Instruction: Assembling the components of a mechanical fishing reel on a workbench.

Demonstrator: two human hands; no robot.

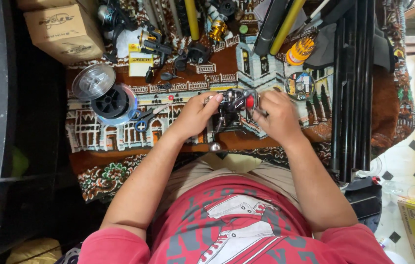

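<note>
On a patterned rug [119,132] in brown, white and blue, laid over a low surface beside a tiled floor [403,161], lay spools of line [112,100], blue-handled scissors [144,120], cardboard boxes [63,29] and dark rods [354,88]. Both forearms reached forward from the red-shirted lap, meeting over the rug's middle. The left hand [193,117] and the right hand [278,115] had their fingers curled shut around a dark fishing reel [234,102] with a red part, held between them just above the rug
</note>
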